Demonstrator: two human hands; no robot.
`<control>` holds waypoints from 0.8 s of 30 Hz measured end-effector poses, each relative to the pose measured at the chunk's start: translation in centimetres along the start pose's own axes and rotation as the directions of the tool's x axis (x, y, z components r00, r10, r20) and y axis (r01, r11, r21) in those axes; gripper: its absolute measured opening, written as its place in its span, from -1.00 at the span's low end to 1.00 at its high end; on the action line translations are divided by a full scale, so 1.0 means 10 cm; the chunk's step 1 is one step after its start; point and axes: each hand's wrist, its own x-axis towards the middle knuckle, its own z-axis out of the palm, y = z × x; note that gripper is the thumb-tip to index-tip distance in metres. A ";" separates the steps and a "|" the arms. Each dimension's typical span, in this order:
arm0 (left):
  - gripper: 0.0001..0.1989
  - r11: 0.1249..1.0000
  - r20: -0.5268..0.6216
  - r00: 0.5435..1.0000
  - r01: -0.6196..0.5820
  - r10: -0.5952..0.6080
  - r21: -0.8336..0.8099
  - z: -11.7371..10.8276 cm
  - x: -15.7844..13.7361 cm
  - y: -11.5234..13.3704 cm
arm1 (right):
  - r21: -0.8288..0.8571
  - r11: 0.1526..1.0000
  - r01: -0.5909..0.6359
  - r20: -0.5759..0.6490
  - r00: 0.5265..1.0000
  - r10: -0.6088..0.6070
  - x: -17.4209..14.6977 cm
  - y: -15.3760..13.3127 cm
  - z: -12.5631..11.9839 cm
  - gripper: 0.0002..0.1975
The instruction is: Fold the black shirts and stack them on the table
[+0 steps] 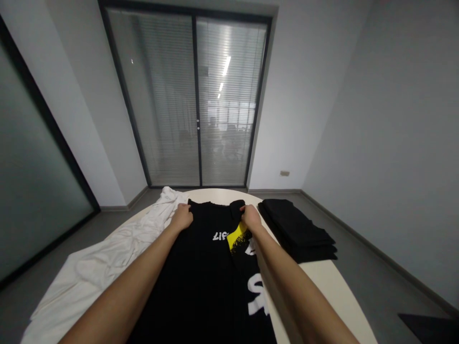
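Observation:
A black T-shirt [204,267] with white lettering and a yellow patch lies stretched along the table in front of me. My left hand [182,217] pinches its far left corner. At the far right corner, my right hand [251,217] grips the cloth with closed fingers, just beyond the yellow patch. The right side of the shirt is folded inward, with part of the white print showing along that edge. Both arms reach forward, and the right forearm covers some of the shirt's right edge.
A crumpled white cloth [107,243] spreads over the left side of the pale round table [330,286] and hangs past its edge. To the right sits a stack of folded black garments [294,224]. Beyond the table stand glass doors [197,119] with blinds.

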 end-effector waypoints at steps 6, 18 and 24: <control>-0.36 0.983 -0.072 0.982 -0.178 0.175 -0.047 0.09 0.16 0.07 | -0.068 0.995 0.072 -0.074 0.994 -0.077 0.24 0.16 -0.12 -0.47; -0.72 0.902 -0.033 0.906 -0.423 0.421 -0.089 -0.01 -0.51 0.51 | -0.116 0.975 0.187 0.024 0.982 -0.186 -0.10 0.10 -0.16 -0.69; -0.78 0.615 0.127 0.603 -0.756 0.788 -0.225 -0.17 -1.30 0.77 | -0.008 0.963 0.269 0.187 0.947 -0.263 -0.47 0.06 -0.30 -0.83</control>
